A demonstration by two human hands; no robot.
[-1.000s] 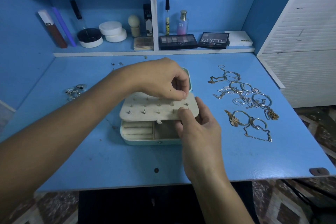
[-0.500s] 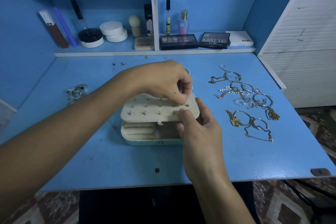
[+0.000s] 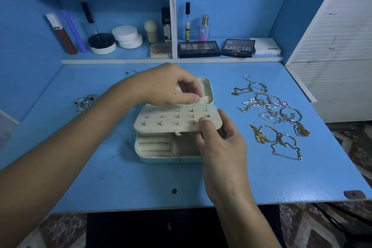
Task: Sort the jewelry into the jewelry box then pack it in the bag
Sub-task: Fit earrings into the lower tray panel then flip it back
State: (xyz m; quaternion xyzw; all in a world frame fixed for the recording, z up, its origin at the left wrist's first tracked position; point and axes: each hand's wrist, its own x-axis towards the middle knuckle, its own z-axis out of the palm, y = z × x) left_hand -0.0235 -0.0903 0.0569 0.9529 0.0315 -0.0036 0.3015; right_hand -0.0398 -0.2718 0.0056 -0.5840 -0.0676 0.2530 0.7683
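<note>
Box: the mint jewelry box (image 3: 169, 158) sat open near the middle of the blue desk (image 3: 112, 179), lid (image 3: 207, 88) tipped back behind it.
Panel: a beige earring panel (image 3: 171, 120) lay tilted over the box's back half, studs poking up through its holes.
Compartments: ring rolls (image 3: 154, 144) showed at front left, with a plain cell beside them on the right.
Right hand: the right hand (image 3: 223, 153) pinched the panel's right front corner, thumb on top and fingers beneath.
Left hand: the left hand (image 3: 171, 86) hovered over the panel's back edge, fingers curled, thumb and forefinger pressed together; it may have pinched something small and pale, but I could not tell what.
Jewelry: a tangle of chains and bangles (image 3: 271, 115) lay on the desk right of the box, well apart from it.
Rings: a small cluster of rings (image 3: 84, 102) lay on the desk to the left.
Shelf: palettes (image 3: 198, 48), bottles and compacts stood along the shelf behind.
</note>
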